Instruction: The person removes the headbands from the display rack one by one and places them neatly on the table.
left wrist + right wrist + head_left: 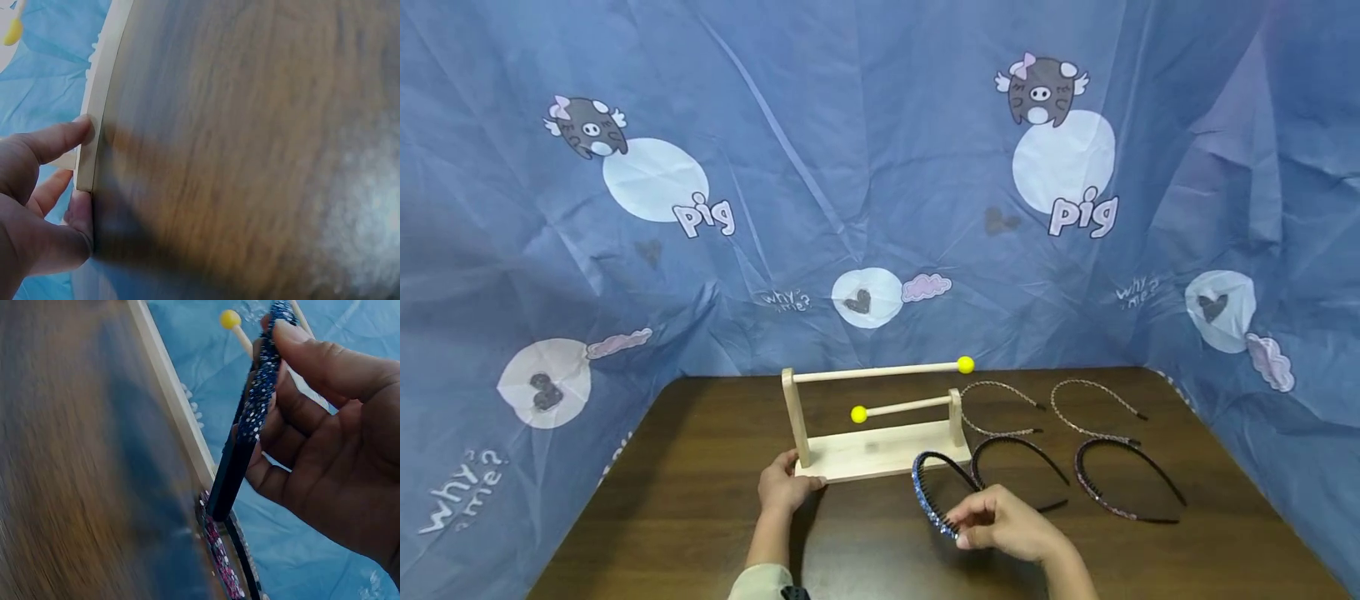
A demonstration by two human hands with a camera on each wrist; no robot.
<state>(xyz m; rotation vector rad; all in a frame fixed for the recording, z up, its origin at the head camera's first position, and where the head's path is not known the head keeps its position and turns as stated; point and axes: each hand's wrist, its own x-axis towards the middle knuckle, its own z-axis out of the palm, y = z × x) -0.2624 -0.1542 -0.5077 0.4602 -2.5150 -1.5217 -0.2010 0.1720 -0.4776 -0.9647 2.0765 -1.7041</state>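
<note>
A pale wooden rack [880, 450] stands on the table, with two horizontal rods tipped by yellow balls. My left hand [784, 486] grips the left end of its base; in the left wrist view its fingers [65, 139] lie against the base corner. With thumb and fingers, my right hand [1003, 525] pinches a black toothed headband [922, 492] covered in blue glitter, raised in front of the rack's right end. The right wrist view shows the thumb on the glittery band [261, 394] and its plain black tip pointing down. Both rods carry nothing.
Right of the rack lie two thin braided headbands [1000, 384] [1093, 383] at the back. Nearer are a dark headband [1037, 454], partly behind my right hand, and a black one with pinkish glitter [1101, 498]. Blue printed cloth [865, 208] hangs behind the brown table [700, 517].
</note>
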